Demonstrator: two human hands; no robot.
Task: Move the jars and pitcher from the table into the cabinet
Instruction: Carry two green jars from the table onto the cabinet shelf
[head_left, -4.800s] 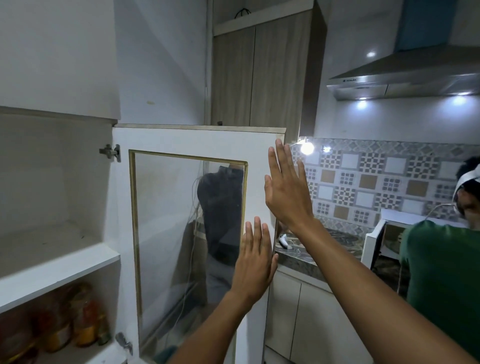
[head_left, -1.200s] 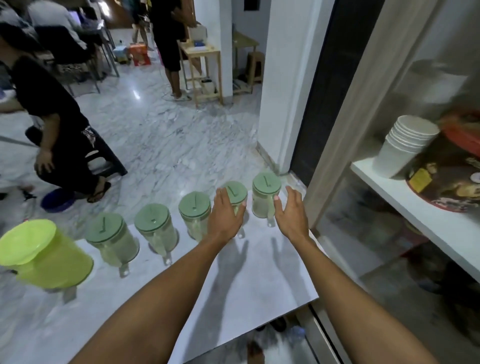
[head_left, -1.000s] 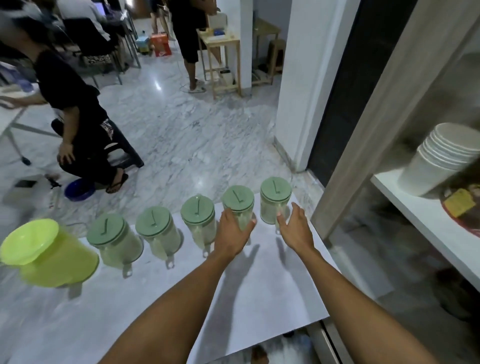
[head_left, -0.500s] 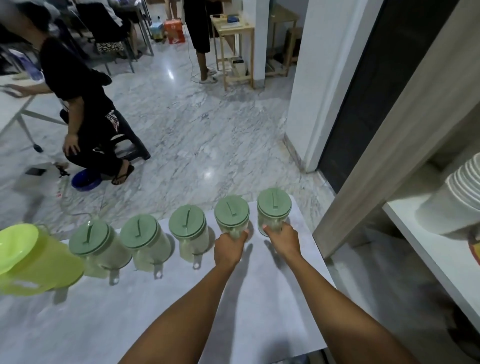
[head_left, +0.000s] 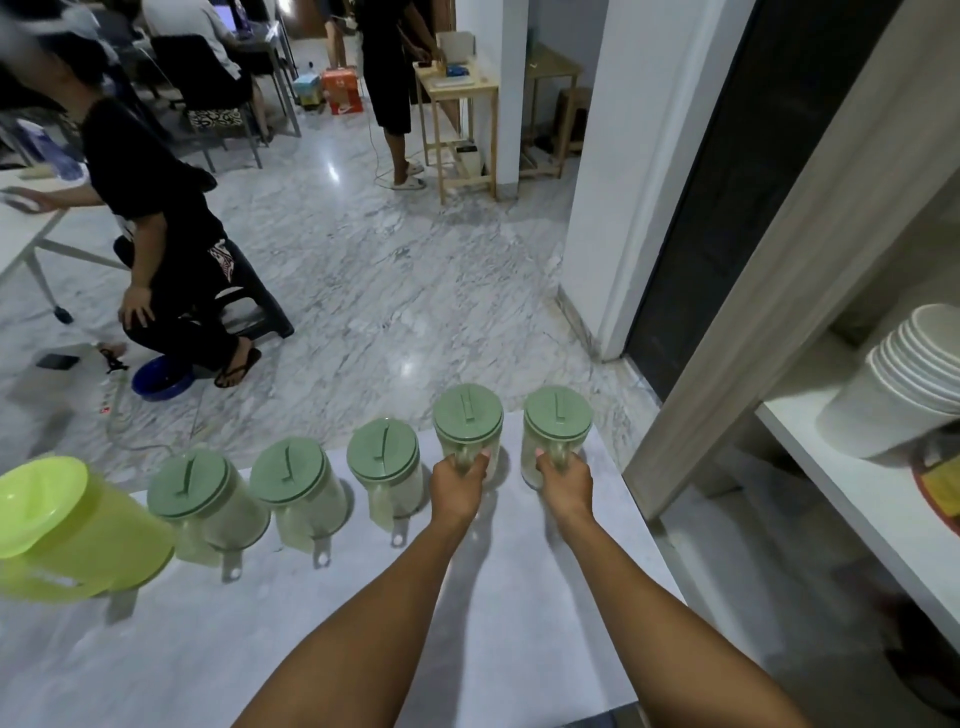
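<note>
Several clear jars with green lids stand in a row along the far edge of the white table (head_left: 322, 654). A lime green pitcher (head_left: 62, 535) sits at the row's left end. My right hand (head_left: 563, 480) grips the handle of the rightmost jar (head_left: 556, 431). My left hand (head_left: 460, 483) grips the handle of the jar beside it (head_left: 467, 423). Both held jars look slightly raised compared with the others. Three more jars (head_left: 382, 465) stay untouched to the left. The cabinet shelf (head_left: 862, 499) is open on the right.
A stack of white bowls (head_left: 898, 384) and a colourful packet occupy the cabinet shelf. The cabinet's frame post (head_left: 769, 260) stands between table and shelf. A person crouches on a stool (head_left: 156, 244) on the marble floor beyond the table; another stands further back.
Earlier both hands were flat on the cabinet door. Then I turned to the table, reached for the two right jars, and my fingers closed around their handles; the jars now sit a little higher.
</note>
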